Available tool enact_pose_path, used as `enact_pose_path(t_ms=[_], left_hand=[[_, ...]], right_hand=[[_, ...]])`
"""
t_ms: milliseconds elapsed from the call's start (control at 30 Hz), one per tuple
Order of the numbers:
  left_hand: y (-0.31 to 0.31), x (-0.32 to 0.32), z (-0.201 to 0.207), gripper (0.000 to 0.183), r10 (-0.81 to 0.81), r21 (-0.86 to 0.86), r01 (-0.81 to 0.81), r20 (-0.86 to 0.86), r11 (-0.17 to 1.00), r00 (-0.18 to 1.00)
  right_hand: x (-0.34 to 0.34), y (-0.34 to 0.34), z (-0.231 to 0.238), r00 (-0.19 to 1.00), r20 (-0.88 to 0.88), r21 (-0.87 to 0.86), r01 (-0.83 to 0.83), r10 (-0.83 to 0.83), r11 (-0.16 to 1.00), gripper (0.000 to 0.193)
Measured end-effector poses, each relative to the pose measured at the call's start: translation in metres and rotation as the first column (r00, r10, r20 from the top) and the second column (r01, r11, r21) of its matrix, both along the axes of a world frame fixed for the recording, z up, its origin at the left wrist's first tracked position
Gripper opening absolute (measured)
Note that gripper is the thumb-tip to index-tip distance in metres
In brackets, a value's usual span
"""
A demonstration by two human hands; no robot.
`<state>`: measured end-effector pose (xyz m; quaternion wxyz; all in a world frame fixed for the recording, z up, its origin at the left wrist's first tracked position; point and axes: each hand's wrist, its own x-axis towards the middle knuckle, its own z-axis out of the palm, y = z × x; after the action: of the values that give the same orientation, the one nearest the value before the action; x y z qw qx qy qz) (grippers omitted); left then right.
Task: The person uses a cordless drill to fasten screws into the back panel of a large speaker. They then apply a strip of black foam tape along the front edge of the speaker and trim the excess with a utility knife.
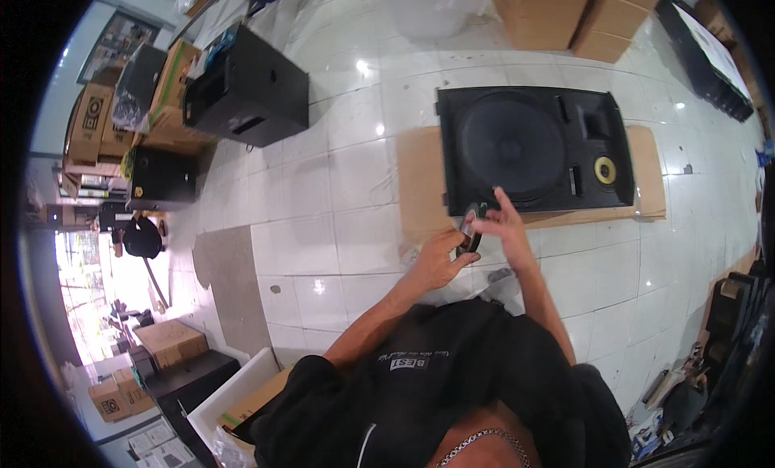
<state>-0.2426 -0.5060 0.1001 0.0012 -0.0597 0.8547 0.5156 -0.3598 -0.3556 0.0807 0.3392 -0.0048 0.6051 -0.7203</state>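
My left hand [442,256] is closed around a dark ring-shaped roll [474,240], which looks like a roll of tape. Just right of it, my right hand [507,226] has its fingers spread, the index finger stretched toward the speaker; whether a fingertip touches the roll I cannot tell. Beyond both hands a large black speaker cabinet [504,197] lies on its back, its big round cone [510,145] facing up. A yellow ring-shaped roll [605,170] rests on the cabinet's right part.
Flat cardboard [420,177] lies under the speaker on the white tiled floor [339,193]. Another black cabinet [262,88] stands at far left. Tall cardboard boxes [541,16] are at the back. Black cases [731,306] line the right side, and a white open box [242,391] sits near left.
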Motion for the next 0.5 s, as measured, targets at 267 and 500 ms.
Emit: enact_pose_path(t_ms=[267, 500], left_hand=[[-0.202, 0.123, 0.053, 0.029, 0.298, -0.156, -0.354, -0.295, 0.922, 0.908], [-0.338, 0.167, 0.039, 0.026, 0.379, -0.262, -0.489, -0.375, 0.832, 0.846]], right_hand=[[0.063, -0.235, 0.057, 0.875, -0.070, -0.194, -0.483, 0.479, 0.854, 0.083], [0.096, -0.429, 0.058, 0.733, 0.189, -0.197, -0.623, 0.653, 0.757, 0.068]])
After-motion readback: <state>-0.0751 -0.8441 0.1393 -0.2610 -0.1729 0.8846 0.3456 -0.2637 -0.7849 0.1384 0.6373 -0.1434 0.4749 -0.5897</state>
